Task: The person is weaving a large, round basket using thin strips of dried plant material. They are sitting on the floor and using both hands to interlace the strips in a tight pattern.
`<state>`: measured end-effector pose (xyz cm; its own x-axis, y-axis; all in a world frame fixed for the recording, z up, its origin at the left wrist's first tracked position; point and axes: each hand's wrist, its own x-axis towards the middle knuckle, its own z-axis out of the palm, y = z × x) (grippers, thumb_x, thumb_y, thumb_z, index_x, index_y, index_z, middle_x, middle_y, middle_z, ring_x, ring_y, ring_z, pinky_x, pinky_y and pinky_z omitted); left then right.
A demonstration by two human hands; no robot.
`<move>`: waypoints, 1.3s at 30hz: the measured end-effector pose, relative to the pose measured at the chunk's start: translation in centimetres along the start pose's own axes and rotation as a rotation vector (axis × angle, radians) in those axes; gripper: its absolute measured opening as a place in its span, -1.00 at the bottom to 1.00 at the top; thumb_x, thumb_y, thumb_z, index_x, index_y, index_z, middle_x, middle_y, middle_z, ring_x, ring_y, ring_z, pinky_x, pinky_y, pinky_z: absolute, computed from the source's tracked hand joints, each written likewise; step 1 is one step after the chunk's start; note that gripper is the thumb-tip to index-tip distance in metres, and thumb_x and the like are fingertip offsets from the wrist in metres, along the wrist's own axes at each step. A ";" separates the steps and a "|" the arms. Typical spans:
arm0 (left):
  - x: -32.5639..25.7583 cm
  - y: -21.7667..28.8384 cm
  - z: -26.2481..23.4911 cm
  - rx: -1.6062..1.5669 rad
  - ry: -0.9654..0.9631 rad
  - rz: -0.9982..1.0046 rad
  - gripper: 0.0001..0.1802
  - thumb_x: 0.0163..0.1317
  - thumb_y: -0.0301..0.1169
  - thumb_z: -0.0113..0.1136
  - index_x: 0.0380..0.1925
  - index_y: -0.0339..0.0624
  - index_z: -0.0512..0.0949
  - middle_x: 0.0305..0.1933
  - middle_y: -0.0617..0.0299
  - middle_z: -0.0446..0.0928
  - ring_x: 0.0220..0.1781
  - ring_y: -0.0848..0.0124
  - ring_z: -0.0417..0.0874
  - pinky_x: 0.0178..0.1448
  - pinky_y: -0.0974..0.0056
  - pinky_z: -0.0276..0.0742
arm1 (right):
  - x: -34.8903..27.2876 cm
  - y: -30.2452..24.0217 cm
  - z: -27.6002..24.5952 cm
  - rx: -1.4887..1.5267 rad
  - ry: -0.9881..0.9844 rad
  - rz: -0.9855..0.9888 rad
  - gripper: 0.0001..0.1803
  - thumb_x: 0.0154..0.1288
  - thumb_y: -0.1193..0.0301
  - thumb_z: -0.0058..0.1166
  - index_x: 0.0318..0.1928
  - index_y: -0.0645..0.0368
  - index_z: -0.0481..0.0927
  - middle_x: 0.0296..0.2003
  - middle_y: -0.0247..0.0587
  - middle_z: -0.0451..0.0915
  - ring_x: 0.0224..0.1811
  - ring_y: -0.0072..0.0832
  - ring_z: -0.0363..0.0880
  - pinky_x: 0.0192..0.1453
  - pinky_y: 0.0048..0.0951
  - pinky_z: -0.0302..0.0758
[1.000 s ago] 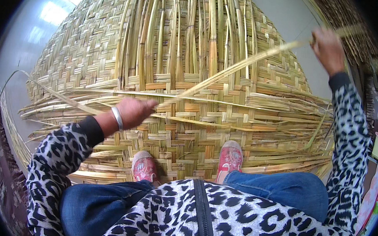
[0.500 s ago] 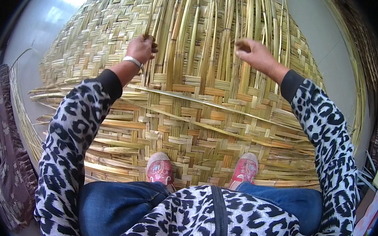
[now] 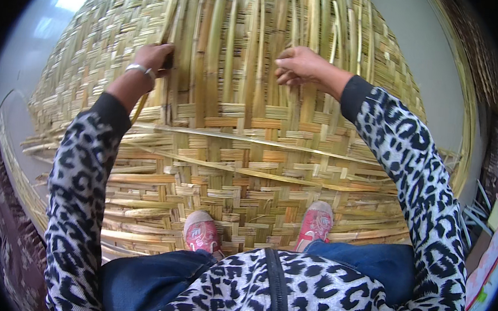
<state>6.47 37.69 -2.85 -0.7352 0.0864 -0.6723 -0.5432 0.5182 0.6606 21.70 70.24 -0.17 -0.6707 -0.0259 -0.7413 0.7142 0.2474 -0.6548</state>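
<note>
A large woven bamboo-strip basket wall [image 3: 243, 155] fills the view ahead, from nine o'clock round to three. Loose upright bamboo strips [image 3: 240, 38] rise at twelve o'clock above the woven part. The left hand [image 3: 154, 57] sits on the strips at eleven o'clock, the right hand [image 3: 300, 66] at one o'clock. Two pink shoes [image 3: 202, 233] stand on the weave at six o'clock. A pile of what may be papers [image 3: 489, 256] lies at four o'clock.
</note>
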 end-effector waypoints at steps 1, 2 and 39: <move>-0.6 0.2 0.0 -0.083 -0.007 -0.014 -0.77 0.35 -0.19 0.13 -0.19 -0.09 0.58 -0.27 0.27 0.65 -0.25 0.38 0.68 -0.15 0.19 0.57 | 0.0 0.0 -0.2 -0.015 -0.028 -0.025 -0.54 0.47 0.31 -0.01 0.21 0.38 0.38 -0.18 -0.11 0.61 -0.26 -0.39 0.73 -0.30 -0.46 0.65; -1.2 0.4 -0.3 -0.158 -0.083 -0.007 -0.73 0.38 -0.16 0.10 -0.17 -0.11 0.56 -0.22 0.24 0.67 -0.19 0.37 0.68 -0.10 0.20 0.57 | 0.0 -0.1 -0.2 -0.035 -0.011 -0.023 -0.56 0.47 0.31 -0.01 0.19 0.39 0.39 -0.20 -0.10 0.61 -0.27 -0.39 0.73 -0.33 -0.46 0.64; -1.1 0.2 -0.9 -0.326 -0.316 -0.018 -0.75 0.40 -0.29 0.09 -0.09 -0.21 0.56 -0.25 0.22 0.66 -0.23 0.37 0.69 -0.15 0.24 0.64 | 0.3 -3.1 0.0 0.428 -0.042 -0.245 -0.58 0.40 0.19 0.14 0.06 0.26 0.48 -0.08 -0.10 0.65 -0.02 -0.35 0.67 0.03 -0.26 0.66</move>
<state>6.79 36.93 -1.67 -0.5920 0.3615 -0.7203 -0.6913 0.2317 0.6844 19.27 69.47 1.67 -0.8267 -0.0751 -0.5575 0.5607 -0.1906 -0.8058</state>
